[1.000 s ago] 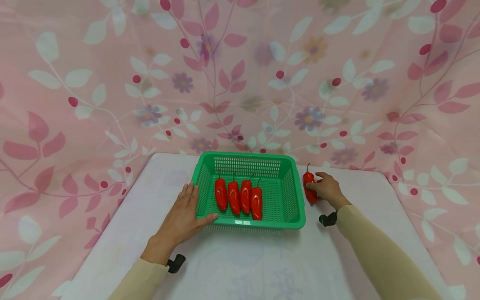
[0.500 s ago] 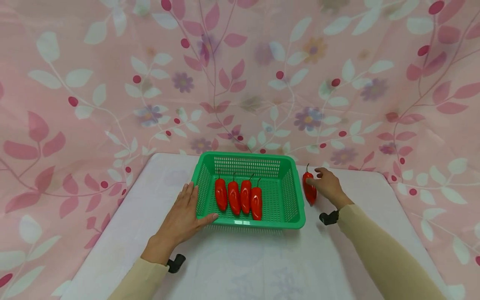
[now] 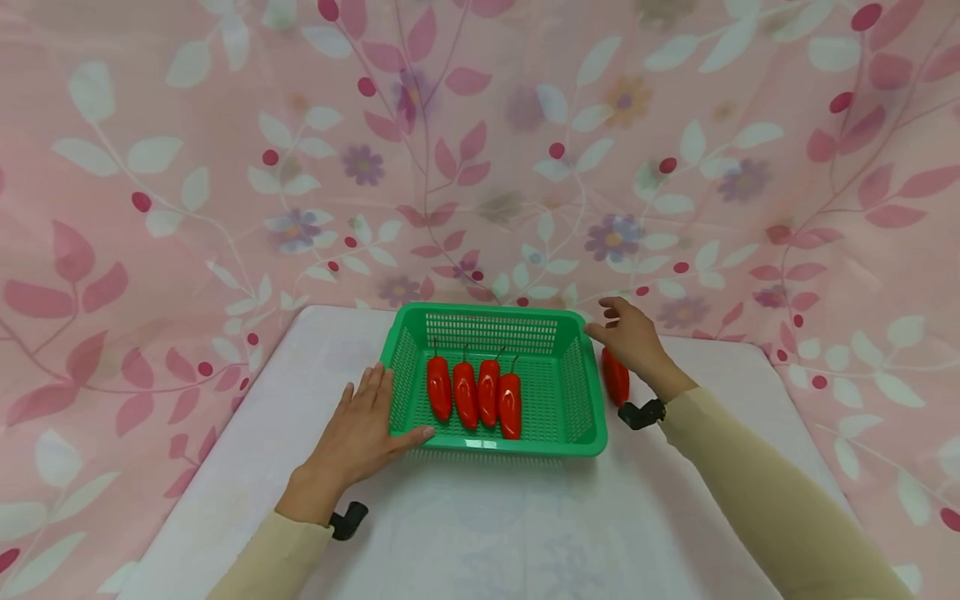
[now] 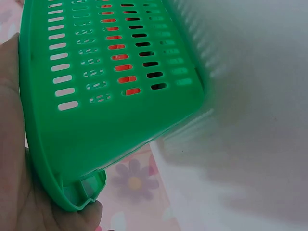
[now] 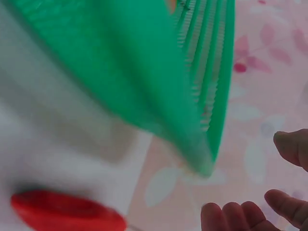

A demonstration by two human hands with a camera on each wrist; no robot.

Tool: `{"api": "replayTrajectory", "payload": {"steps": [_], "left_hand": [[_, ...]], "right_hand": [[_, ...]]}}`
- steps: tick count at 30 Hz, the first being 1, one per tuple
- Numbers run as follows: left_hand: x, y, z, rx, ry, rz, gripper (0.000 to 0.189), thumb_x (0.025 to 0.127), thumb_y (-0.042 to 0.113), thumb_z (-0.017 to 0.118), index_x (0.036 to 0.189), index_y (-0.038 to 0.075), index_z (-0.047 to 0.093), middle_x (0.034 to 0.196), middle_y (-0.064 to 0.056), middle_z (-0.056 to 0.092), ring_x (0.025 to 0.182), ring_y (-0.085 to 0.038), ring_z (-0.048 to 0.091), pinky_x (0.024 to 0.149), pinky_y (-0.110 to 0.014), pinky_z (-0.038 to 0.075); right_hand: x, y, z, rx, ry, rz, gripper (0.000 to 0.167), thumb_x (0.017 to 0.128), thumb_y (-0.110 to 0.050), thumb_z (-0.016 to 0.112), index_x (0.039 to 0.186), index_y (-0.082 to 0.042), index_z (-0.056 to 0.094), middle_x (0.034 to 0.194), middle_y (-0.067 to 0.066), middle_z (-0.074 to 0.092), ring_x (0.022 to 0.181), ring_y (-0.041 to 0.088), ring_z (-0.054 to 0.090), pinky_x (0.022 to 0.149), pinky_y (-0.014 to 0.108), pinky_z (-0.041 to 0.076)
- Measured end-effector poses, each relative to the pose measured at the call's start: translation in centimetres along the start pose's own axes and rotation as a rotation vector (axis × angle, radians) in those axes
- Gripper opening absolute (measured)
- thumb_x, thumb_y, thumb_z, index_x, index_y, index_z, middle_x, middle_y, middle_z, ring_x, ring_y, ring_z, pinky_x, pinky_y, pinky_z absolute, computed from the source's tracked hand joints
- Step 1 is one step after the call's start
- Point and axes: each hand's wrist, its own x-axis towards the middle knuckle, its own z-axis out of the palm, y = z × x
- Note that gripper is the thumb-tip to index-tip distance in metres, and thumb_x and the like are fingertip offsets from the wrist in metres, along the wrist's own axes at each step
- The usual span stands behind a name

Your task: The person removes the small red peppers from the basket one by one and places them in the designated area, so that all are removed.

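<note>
In the head view a green plastic basket [image 3: 502, 447] holds several red chili peppers [image 3: 467, 400], side by side with stems toward the back. My left hand [image 3: 348, 433] rests on its left side, fingers straight along the rim and thumb along the front rim; the left wrist view shows the hand [image 4: 9, 144] against the rim. My right hand [image 3: 633, 340] is raised near the back right corner, holding nothing. Below it, outside the basket, another red chili pepper [image 3: 615, 379] lies on the table, its stem end hidden by the hand; the right wrist view shows this pepper [image 5: 67, 212] apart from the fingers [image 5: 236, 217].
The table wears a white cloth [image 3: 480, 525]. A pink curtain [image 3: 480, 167] with leaves and flowers hangs behind the table and at its sides. Each wrist carries a small black camera, such as the right wrist's camera [image 3: 641, 413].
My right hand has left the pepper outside the basket and moved up and left toward the back right rim. That pepper stays on the table. My left hand has not moved.
</note>
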Motion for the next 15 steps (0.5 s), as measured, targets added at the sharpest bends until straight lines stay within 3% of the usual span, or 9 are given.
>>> {"api": "replayTrajectory", "payload": {"steps": [7,12,15], "left_hand": [[-0.2,-0.3,-0.6,0.05,0.005,-0.004,0.124,0.088,0.085,0.056,0.163,-0.009,0.025,0.172,-0.027,0.023,0.16,-0.047,0.021,0.127,-0.07,0.016],[-0.2,-0.6,-0.5,0.068,0.006,-0.001,0.126,0.086,0.087,0.055,0.163,-0.008,0.026,0.172,-0.027,0.025,0.16,-0.047,0.02,0.128,-0.07,0.014],[-0.1,-0.8,-0.3,0.064,0.001,-0.002,0.127,0.086,0.088,0.055,0.164,-0.008,0.024,0.172,-0.026,0.024,0.161,-0.046,0.019,0.128,-0.07,0.012]], "right_hand": [[0.2,-4.1,2.3,-0.013,-0.109,-0.037,0.07,0.103,-0.036,0.067,0.16,-0.004,0.04,0.155,0.027,0.05,0.137,0.045,0.053,0.11,0.06,0.051],[0.6,-5.1,4.9,0.015,-0.228,-0.02,0.076,0.1,-0.033,0.071,0.159,0.0,0.038,0.151,0.03,0.052,0.116,0.042,0.068,0.094,0.049,0.062],[0.7,-5.1,6.4,0.038,-0.3,0.011,0.079,0.097,-0.029,0.074,0.159,0.002,0.037,0.151,0.03,0.052,0.117,0.04,0.068,0.084,0.044,0.066]]}}
